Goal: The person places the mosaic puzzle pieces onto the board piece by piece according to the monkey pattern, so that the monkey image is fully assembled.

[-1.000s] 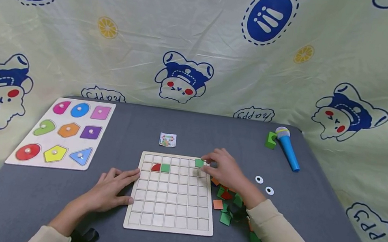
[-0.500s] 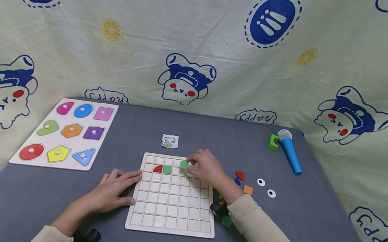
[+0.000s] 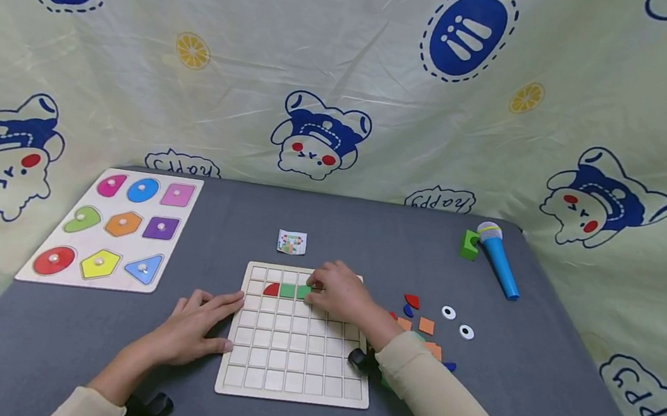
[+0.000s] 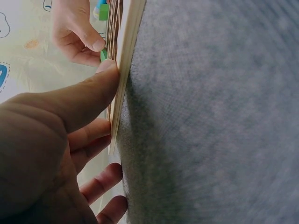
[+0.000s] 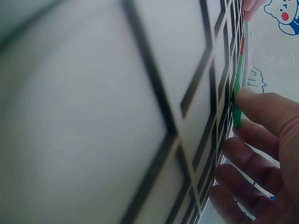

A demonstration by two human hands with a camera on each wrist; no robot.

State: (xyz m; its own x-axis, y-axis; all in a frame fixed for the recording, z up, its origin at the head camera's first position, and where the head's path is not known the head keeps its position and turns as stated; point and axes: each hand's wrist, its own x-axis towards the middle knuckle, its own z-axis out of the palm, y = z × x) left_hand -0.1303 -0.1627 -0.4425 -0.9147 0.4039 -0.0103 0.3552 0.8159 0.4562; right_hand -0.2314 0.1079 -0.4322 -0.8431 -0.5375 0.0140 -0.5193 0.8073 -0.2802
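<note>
A pale wooden grid board (image 3: 295, 365) lies on the table. In its second row from the far edge sit a red quarter-round tile (image 3: 271, 290) and, beside it, a green square tile (image 3: 287, 291). My right hand (image 3: 348, 299) pinches another green square tile (image 3: 302, 292) between thumb and fingers, at the cell just right of the first; its right part is hidden by the fingertips. My left hand (image 3: 191, 331) rests against the board's left edge with fingers extended, the thumb (image 4: 96, 91) touching the rim in the left wrist view.
Loose orange (image 3: 427, 326), red and blue tiles lie right of the board, partly under my right sleeve. Behind the board is a small picture card (image 3: 292, 243). A shape puzzle (image 3: 108, 235) stands left; a blue microphone (image 3: 498, 265), green block (image 3: 469, 245) and white rings (image 3: 466, 332) are right.
My right hand has carried the green square tile leftward from the board's far right corner to beside the other green tile. The left hand has stayed at the board's edge.
</note>
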